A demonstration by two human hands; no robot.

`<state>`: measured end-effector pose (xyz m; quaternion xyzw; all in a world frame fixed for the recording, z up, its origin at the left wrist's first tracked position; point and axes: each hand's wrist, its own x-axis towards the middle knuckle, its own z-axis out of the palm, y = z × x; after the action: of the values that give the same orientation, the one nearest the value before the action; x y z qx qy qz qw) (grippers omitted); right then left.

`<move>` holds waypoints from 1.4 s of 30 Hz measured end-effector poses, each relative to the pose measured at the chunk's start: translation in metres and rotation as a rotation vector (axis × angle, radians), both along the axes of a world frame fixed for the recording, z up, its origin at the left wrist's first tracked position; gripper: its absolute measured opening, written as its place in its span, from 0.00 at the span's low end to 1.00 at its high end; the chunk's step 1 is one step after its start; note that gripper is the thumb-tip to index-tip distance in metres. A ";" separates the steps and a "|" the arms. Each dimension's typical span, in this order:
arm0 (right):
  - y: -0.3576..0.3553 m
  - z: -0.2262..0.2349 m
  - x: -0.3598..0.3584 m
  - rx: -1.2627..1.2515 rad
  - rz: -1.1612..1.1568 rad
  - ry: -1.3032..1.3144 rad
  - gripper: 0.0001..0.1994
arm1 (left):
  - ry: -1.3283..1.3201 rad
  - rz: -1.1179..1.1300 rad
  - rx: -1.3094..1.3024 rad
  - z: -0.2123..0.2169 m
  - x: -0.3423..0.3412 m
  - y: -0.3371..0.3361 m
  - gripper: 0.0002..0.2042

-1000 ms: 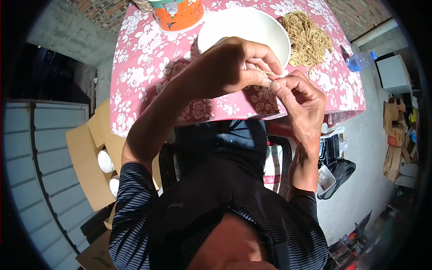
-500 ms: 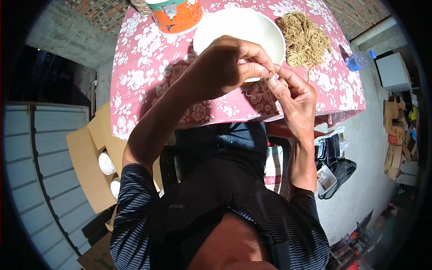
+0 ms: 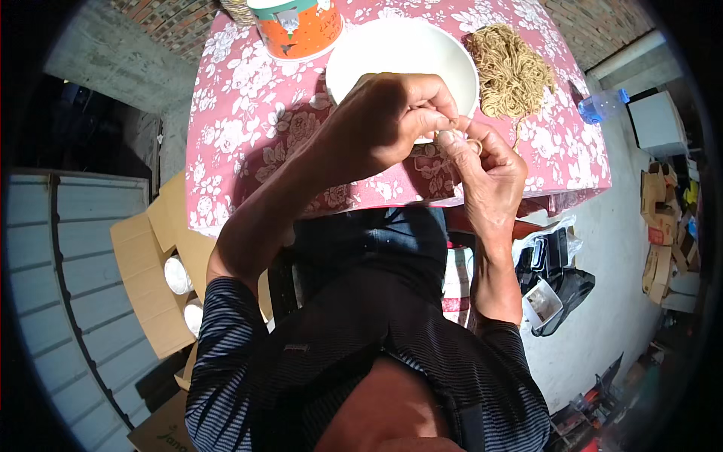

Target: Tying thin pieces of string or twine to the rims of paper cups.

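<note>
Over the near rim of a white bowl (image 3: 350, 56), my two hands meet fingertip to fingertip. My left hand (image 3: 388, 124) is closed in a pinch, thumb against forefinger; what lies between them is too small to make out. Closed too is my right hand (image 3: 493, 173), its thumb and fingers pressed together on a thin tan strand (image 3: 476, 145) that curls in a small loop. Just beyond that hand lies a heap of tan yarn (image 3: 512, 71), and a loose end trails from it toward my right fingers.
A pink flowered cloth (image 3: 226, 135) covers the table. An orange and green tub (image 3: 301, 34) stands left of the bowl. At the right edge lies a clear bottle (image 3: 599, 107). Cardboard boxes (image 3: 143, 279) are on the left, and a black bag (image 3: 568, 297) is on the right floor.
Both hands have shifted slightly nearer to me, still fingertip to fingertip. A small tan loop now shows at my right fingers.
</note>
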<state>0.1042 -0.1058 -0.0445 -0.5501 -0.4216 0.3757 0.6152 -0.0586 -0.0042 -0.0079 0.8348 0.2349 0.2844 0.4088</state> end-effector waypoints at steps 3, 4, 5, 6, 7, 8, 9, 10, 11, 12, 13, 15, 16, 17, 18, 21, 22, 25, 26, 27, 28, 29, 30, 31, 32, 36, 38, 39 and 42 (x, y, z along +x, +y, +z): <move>-0.002 0.001 -0.002 0.014 -0.037 -0.019 0.07 | 0.009 0.012 -0.014 0.001 0.000 -0.002 0.03; -0.003 0.002 -0.002 0.039 -0.063 -0.018 0.07 | 0.006 0.034 -0.022 0.000 0.000 -0.002 0.03; -0.005 0.003 -0.003 0.040 -0.062 -0.018 0.07 | 0.004 0.055 -0.030 -0.001 0.000 -0.002 0.02; -0.006 0.004 -0.003 0.034 -0.071 -0.060 0.06 | 0.004 0.056 -0.030 0.000 0.000 -0.003 0.02; -0.007 0.005 -0.003 0.029 -0.082 -0.102 0.06 | 0.011 0.053 -0.039 0.000 0.000 -0.003 0.03; -0.007 0.005 -0.003 0.029 -0.082 -0.101 0.06 | 0.017 0.049 -0.048 0.001 0.000 -0.004 0.03; -0.006 0.004 -0.004 0.056 -0.098 -0.132 0.06 | 0.018 0.049 -0.048 0.001 0.001 -0.004 0.03; -0.006 0.003 -0.005 0.084 -0.114 -0.162 0.05 | -0.018 0.058 -0.077 0.001 0.001 -0.006 0.04; -0.006 0.002 -0.005 0.085 -0.113 -0.161 0.05 | -0.054 0.067 -0.105 0.001 0.000 -0.006 0.06; -0.006 0.000 -0.006 0.093 -0.120 -0.165 0.05 | -0.053 0.068 -0.104 0.001 0.000 -0.007 0.06; -0.006 -0.001 -0.006 0.100 -0.128 -0.171 0.04 | -0.054 0.083 -0.090 0.000 0.000 -0.007 0.07; -0.007 -0.002 -0.003 0.080 -0.106 -0.148 0.04 | -0.055 0.097 -0.077 0.000 0.000 -0.008 0.09; -0.007 -0.003 -0.002 0.061 -0.083 -0.124 0.03 | -0.045 0.101 -0.100 0.002 0.001 -0.009 0.08; -0.007 -0.005 -0.002 0.062 -0.084 -0.124 0.03 | -0.035 0.105 -0.123 0.003 0.001 -0.009 0.08; -0.006 -0.008 -0.002 0.089 -0.072 -0.104 0.03 | -0.035 0.104 -0.123 0.002 0.002 -0.010 0.08; -0.005 -0.009 -0.003 0.106 -0.045 -0.057 0.03 | 0.000 0.128 0.020 0.001 0.002 -0.011 0.06; -0.004 -0.009 -0.003 0.096 -0.034 -0.033 0.03 | -0.003 0.134 0.031 0.001 0.002 -0.011 0.05; -0.004 -0.009 -0.003 0.114 -0.043 -0.056 0.04 | -0.058 0.136 0.062 -0.003 0.003 -0.009 0.05; -0.004 -0.009 -0.004 0.114 -0.044 -0.055 0.04 | -0.110 0.135 0.081 -0.004 0.003 -0.008 0.05; -0.004 -0.008 -0.004 0.112 -0.075 -0.120 0.05 | -0.109 0.134 0.081 -0.004 0.003 -0.008 0.05; -0.004 -0.009 -0.004 0.110 -0.107 -0.183 0.06 | -0.102 0.129 0.058 -0.004 0.004 -0.008 0.05; -0.004 -0.009 -0.004 0.109 -0.107 -0.182 0.06 | -0.094 0.123 0.035 -0.005 0.004 -0.008 0.05; -0.004 -0.010 -0.004 0.131 -0.125 -0.244 0.06 | -0.093 0.123 0.034 -0.005 0.004 -0.008 0.05; -0.005 -0.010 -0.004 0.152 -0.143 -0.306 0.06 | -0.103 0.120 0.052 -0.005 0.005 -0.008 0.05; -0.005 -0.010 -0.004 0.151 -0.144 -0.305 0.06 | -0.113 0.117 0.070 -0.005 0.005 -0.008 0.05; -0.003 -0.009 -0.004 0.167 -0.159 -0.265 0.04 | -0.087 0.111 0.128 0.000 0.002 -0.009 0.06; -0.002 -0.008 -0.004 0.196 -0.178 -0.261 0.04 | 0.022 0.124 0.117 0.005 0.001 -0.010 0.08; -0.003 -0.007 -0.003 0.178 -0.148 -0.230 0.04 | 0.022 0.124 0.116 0.004 0.001 -0.010 0.08; -0.004 -0.008 -0.001 0.154 -0.095 -0.187 0.03 | 0.002 0.082 0.231 -0.002 0.001 -0.008 0.07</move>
<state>0.1031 -0.1096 -0.0526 -0.5534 -0.4782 0.2597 0.6306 -0.0574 -0.0125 -0.0099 0.8662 0.2351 0.3252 0.2977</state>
